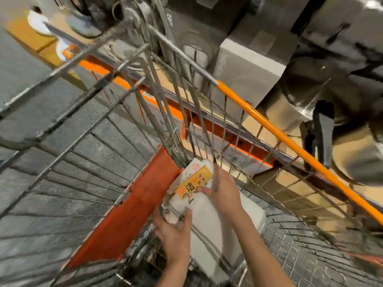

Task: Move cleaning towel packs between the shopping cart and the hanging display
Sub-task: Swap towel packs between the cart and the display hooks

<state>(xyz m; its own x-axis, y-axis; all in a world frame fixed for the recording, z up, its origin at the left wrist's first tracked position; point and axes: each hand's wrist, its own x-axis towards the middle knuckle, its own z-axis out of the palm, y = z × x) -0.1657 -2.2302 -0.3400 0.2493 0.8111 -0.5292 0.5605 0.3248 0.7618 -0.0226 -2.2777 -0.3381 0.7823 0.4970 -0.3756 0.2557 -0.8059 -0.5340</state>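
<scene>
Gripping towel pack (199,206) inside cart (87,129)

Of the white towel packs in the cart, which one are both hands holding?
The upper pack with the yellow label: the left hand and right hand grip it. The plain white pack lies beneath, untouched.

Shop aisle: floor, shelf, boxes

Grey tiled floor (31,65) lies at left. An orange shelf beam (223,131) runs diagonally, cardboard boxes (257,123) on it. A grey box (250,69) stands above, dark blurred goods (342,83) beside it at right.
</scene>
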